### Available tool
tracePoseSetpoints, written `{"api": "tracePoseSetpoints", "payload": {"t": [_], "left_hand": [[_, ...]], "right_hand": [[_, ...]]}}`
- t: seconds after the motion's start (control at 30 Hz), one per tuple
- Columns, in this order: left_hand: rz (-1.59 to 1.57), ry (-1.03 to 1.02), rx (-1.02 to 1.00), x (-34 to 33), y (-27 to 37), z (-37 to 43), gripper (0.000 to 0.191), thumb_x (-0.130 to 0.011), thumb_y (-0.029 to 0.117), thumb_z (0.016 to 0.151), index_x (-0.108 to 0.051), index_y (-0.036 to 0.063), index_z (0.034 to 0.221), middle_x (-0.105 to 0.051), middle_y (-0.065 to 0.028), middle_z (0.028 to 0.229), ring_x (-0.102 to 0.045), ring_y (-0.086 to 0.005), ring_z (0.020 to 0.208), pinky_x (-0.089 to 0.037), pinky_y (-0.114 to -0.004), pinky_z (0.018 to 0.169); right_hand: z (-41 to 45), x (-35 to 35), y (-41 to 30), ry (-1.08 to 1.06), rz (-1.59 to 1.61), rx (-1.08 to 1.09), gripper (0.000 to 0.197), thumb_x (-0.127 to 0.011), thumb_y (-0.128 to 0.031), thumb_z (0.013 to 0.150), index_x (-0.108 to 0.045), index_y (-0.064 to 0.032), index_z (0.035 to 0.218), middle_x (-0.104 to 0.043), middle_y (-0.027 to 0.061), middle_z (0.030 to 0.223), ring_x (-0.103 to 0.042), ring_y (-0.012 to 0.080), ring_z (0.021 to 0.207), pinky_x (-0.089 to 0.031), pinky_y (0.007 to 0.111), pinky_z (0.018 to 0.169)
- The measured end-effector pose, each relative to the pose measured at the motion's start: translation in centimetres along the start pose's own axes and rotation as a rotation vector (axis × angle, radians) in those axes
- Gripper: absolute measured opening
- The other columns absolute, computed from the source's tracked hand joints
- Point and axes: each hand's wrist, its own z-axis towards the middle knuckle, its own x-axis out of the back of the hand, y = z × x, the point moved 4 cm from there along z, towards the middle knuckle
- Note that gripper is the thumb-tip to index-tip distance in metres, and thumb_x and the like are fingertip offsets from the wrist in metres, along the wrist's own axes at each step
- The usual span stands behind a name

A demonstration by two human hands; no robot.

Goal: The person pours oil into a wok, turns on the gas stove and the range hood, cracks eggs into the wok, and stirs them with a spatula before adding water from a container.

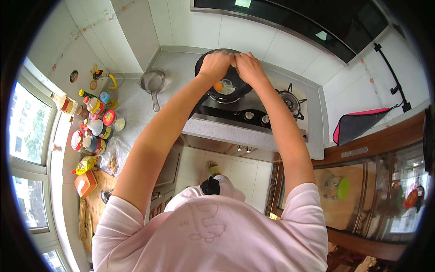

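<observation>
A dark frying pan [242, 89] sits on the left burner of the gas hob. In it lies a raw egg [225, 87] with an orange yolk and partly clear white. My left hand [217, 64] and my right hand [249, 68] meet over the far part of the pan, fingers bent and fingertips close together. Whether something small, such as an eggshell, is between the fingers cannot be made out. The pan's handle points towards me at the left, partly behind my left forearm.
A metal ladle-like strainer [153, 81] lies on the counter to the left. Sauce bottles and jars [95, 107] crowd the window side, near a wooden cutting board [102, 180]. The right burner [290, 101] has a bare pan support. A cloth [357, 124] hangs on the right wall.
</observation>
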Motion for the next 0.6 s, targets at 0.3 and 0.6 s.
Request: {"api": "tracePoseSetpoints", "payload": {"t": [0.3,0.6], "left_hand": [[-0.22,-0.023,0.141,-0.4,-0.3,0.0,0.026,-0.07,0.013,0.077,-0.069,0.0178,0.103,-0.066,-0.0069,0.094,-0.066,-0.0318,0.088,-0.054,-0.043,0.073],[-1.027,-0.141,0.584,-2.6,-3.2,-1.7,0.028,-0.073,0.017,0.083,-0.069,0.0055,0.109,-0.072,-0.0023,0.094,-0.062,-0.01,0.071,-0.052,-0.027,0.057]], "right_hand": [[-0.5,-2.0,1.7,0.143,0.261,-0.004,0.025,-0.066,0.0,0.079,-0.058,-0.0047,0.103,-0.066,0.0147,0.097,-0.062,0.0343,0.096,-0.049,0.045,0.086],[-1.0,-4.9,1.2,0.159,0.903,-0.28,0.03,-0.07,-0.009,0.088,-0.055,-0.0015,0.113,-0.069,0.016,0.102,-0.068,0.0258,0.089,-0.054,0.034,0.074]]}}
